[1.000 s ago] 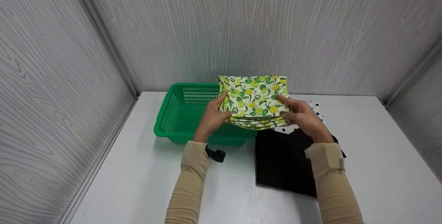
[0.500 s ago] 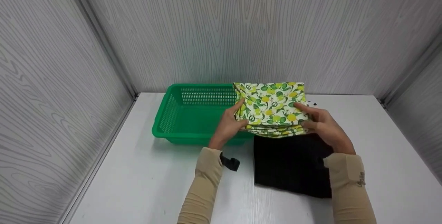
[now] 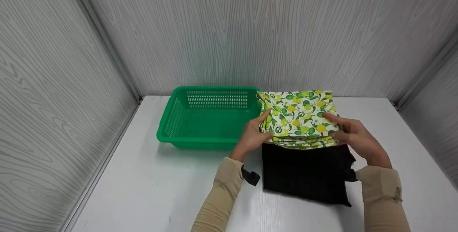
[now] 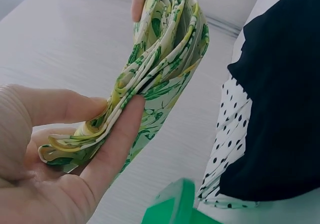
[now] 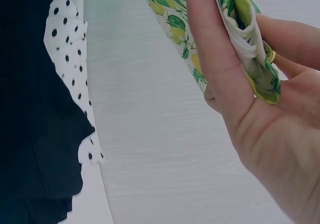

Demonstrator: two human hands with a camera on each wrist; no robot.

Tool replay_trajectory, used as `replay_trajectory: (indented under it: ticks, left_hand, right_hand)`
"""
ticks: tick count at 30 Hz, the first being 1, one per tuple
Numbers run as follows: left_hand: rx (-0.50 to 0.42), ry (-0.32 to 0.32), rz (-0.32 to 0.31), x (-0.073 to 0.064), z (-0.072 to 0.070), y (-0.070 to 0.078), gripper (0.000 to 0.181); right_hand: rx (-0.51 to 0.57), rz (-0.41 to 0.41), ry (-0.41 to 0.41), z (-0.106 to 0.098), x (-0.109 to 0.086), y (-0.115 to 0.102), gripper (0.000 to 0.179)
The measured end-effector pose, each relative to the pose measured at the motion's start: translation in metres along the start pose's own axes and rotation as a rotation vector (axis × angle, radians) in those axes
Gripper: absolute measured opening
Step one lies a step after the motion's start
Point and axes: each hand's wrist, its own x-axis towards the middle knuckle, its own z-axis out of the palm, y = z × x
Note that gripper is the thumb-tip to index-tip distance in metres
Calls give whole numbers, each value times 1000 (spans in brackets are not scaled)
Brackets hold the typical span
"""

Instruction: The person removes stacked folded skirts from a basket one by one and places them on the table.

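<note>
A folded lemon-print cloth (image 3: 298, 112), white with yellow fruit and green leaves, is held up between both hands. My left hand (image 3: 253, 137) pinches its left edge, thumb on one face and fingers on the other; the left wrist view shows its several stacked layers (image 4: 150, 58) side-on. My right hand (image 3: 361, 140) grips the opposite edge the same way, and the right wrist view shows the folded end (image 5: 250, 48) between thumb and fingers. Below lies a folded black cloth (image 3: 304, 174) on the table, partly hidden by the lemon-print one.
A green plastic basket (image 3: 200, 140) with slotted walls stands on the left, close beside the held cloth. White black-dotted fabric (image 4: 227, 134) lies by the black cloth (image 4: 280, 93) in the wrist views. Wood-grain panels (image 3: 229, 31) enclose the white table (image 3: 136, 189) at the back and sides.
Both hands have carried the lemon-print cloth rightward and somewhat nearer, from over the basket's right part to above the black cloth. More of the basket's inside shows; the dotted fabric is now covered in the head view.
</note>
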Motion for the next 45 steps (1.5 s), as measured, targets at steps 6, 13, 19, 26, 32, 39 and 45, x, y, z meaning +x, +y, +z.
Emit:
replay_trajectory:
  ticks: [6,13,19,26,32,39,45]
  left_hand:
    - [-55,-4,25,2,18,-4,73]
    - [-39,-28,19,4,40,-5,73]
    - [0,-62,13,6,58,-3,74]
    - [-62,-84,-23,10,77,-3,77]
    - [-45,-77,-36,13,96,-3,77]
    - [-20,-92,-59,11,130,-2,80]
    - [-3,-113,-81,13,154,2,81]
  right_hand:
    - [11,-22,16,-13,-14,7,56]
    - [-3,-23,31,-29,-37,18,57]
    - [28,-35,35,-41,-55,28,58]
    - [-51,-14,71,-49,-71,35,58]
    - [-42,11,110,-60,-83,41,59]
    - [137,106,172,-75,-111,50,66]
    - [254,111,231,-82,-133,63,72]
